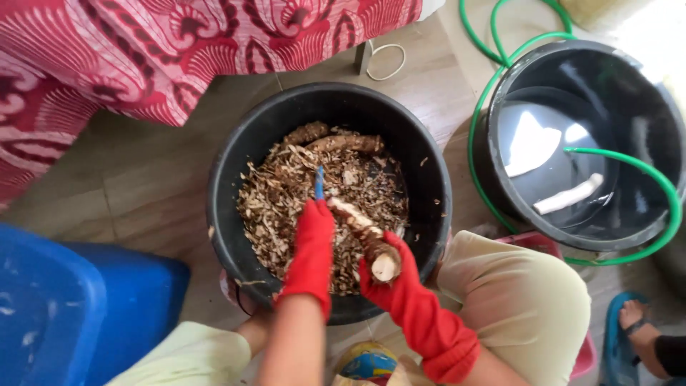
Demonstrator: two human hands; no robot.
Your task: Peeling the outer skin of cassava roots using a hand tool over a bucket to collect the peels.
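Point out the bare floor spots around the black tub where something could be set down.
Bare floor lies left of the peel-filled tub, between the patterned cloth and the blue bin. A narrow strip separates the tub from the water bucket, crossed by the green hose. Near the knees it is crowded.

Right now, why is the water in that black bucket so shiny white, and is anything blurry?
In the head view, daylight from the top right bounces off the water in the bucket, making white glare patches; that corner is washed out. The tub of peelings is evenly lit and sharp. The left hand, with its blue peeler, and the right hand, holding the root, look only slightly soft.
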